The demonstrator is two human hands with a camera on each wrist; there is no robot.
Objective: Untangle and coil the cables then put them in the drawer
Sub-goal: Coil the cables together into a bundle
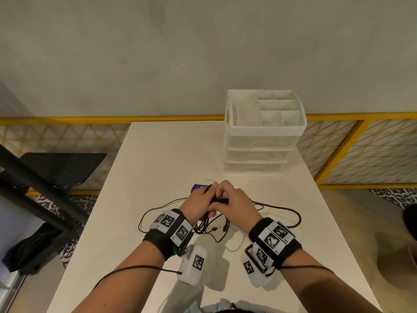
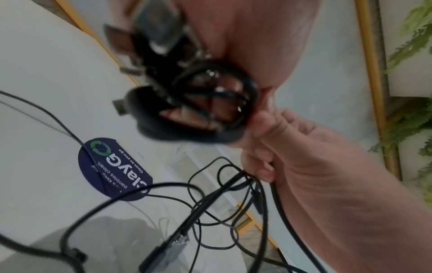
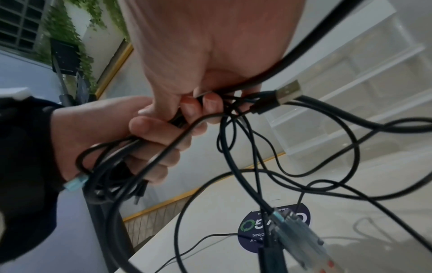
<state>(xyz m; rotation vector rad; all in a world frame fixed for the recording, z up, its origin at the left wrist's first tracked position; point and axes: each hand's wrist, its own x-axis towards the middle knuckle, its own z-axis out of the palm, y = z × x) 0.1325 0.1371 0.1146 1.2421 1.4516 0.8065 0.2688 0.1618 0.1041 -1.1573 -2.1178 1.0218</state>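
Cables (image 1: 204, 219) hang tangled below both hands; left hand (image 1: 198, 203) grips the bundle, right hand (image 1: 234, 199) pinches strands just beside.

matt black cables (image 3: 236, 166), shiny metal plug (image 3: 288, 92), translucent plastic drawer unit (image 1: 259, 152), smooth table (image 1: 158, 154).

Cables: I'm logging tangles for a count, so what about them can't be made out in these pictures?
- Head view: the bundle is covered by left hand and right hand.
- Left wrist view: the coil is blurred.
- Right wrist view: cables run off frame; count unclear.
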